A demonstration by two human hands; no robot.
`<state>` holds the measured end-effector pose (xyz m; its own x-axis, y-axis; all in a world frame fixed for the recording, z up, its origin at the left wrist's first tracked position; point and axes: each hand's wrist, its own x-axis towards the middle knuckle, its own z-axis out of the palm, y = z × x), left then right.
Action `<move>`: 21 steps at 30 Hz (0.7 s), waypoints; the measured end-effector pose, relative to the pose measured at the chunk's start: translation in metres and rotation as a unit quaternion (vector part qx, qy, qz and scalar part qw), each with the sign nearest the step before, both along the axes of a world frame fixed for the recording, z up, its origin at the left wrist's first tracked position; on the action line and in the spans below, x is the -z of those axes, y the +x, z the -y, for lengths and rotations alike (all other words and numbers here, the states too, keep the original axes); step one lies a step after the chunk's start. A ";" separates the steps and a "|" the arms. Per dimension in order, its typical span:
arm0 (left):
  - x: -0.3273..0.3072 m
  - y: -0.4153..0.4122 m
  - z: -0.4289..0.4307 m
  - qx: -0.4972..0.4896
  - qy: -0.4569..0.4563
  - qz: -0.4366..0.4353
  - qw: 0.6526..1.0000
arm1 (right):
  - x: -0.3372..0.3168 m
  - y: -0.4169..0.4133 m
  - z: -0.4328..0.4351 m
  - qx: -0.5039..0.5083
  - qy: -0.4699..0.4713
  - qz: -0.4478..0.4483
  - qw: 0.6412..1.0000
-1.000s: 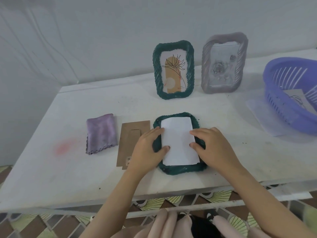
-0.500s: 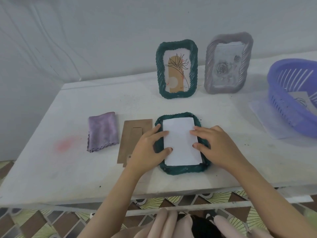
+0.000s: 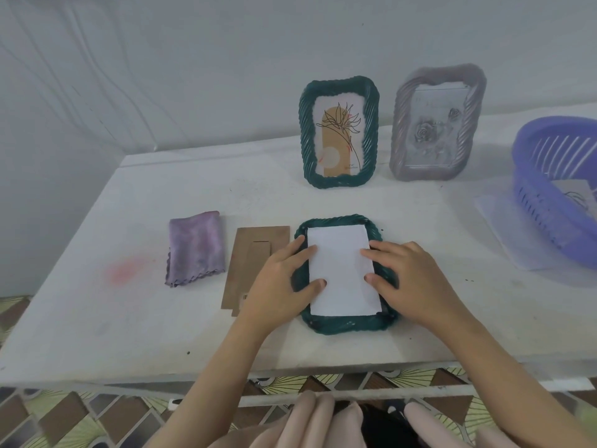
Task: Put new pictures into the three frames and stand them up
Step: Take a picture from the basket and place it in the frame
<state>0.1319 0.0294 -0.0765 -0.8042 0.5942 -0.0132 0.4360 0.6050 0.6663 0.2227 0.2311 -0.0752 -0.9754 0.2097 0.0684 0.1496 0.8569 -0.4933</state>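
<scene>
1. A green frame (image 3: 345,323) lies face down on the white surface (image 3: 97,318), at 6 o'clock from the two standing frames
2. A white sheet (image 3: 340,270) rests in the back opening of this frame, its blank side up
3. The left hand (image 3: 281,282) presses flat on the frame's 9 o'clock edge, its thumb and forefinger touching the sheet; its grip is wide, holding nothing
4. The right hand (image 3: 413,279) lies at the 3 o'clock edge, fingertips on the sheet, its grip likewise wide and flat
5. A brown backing board (image 3: 252,253) lies just beside the frame at 9 o'clock, partly under the left hand
6. A folded purple cloth (image 3: 195,248) sits further out at 9 o'clock
7. A second green frame (image 3: 339,132) stands upright at 12 o'clock, showing a flower drawing
8. A grey frame (image 3: 437,122) stands just beside it at 3 o'clock, holding a rose picture
9. A purple basket (image 3: 549,202) sits at the far 3 o'clock edge with a picture inside
</scene>
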 end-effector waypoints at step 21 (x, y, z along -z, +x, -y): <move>-0.003 -0.002 -0.002 -0.019 -0.018 0.004 1.000 | -0.004 -0.002 -0.019 -0.049 -0.066 0.029 0.996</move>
<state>0.1302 0.0312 -0.0733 -0.8262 0.5619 -0.0408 0.4062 0.6443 0.6479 0.2208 0.2499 -0.0714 -0.9931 0.1169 -0.0095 0.0996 0.7973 -0.5953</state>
